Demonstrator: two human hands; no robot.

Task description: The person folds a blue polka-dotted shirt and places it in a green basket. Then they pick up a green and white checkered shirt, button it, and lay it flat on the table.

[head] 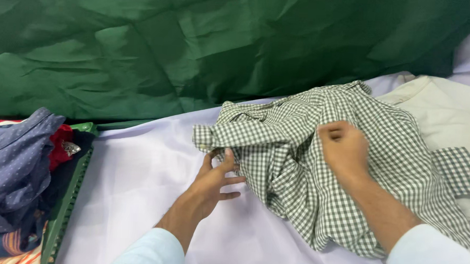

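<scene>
A green-and-white checked shirt (297, 150) lies crumpled on a pale lilac sheet (137, 196). My left hand (216, 176) reaches its left edge, thumb and fingers pinching the fabric near a cuff. My right hand (344, 147) is closed in a fist on a bunch of the shirt's cloth near its middle. Both forearms come in from the bottom in light blue sleeves.
A cream garment (447, 112) lies under the shirt at the right. At the left, a green plastic crate (65, 204) holds piled clothes, with a blue dotted garment (11, 164) and a red one on top. A dark green cloth (196, 46) hangs behind.
</scene>
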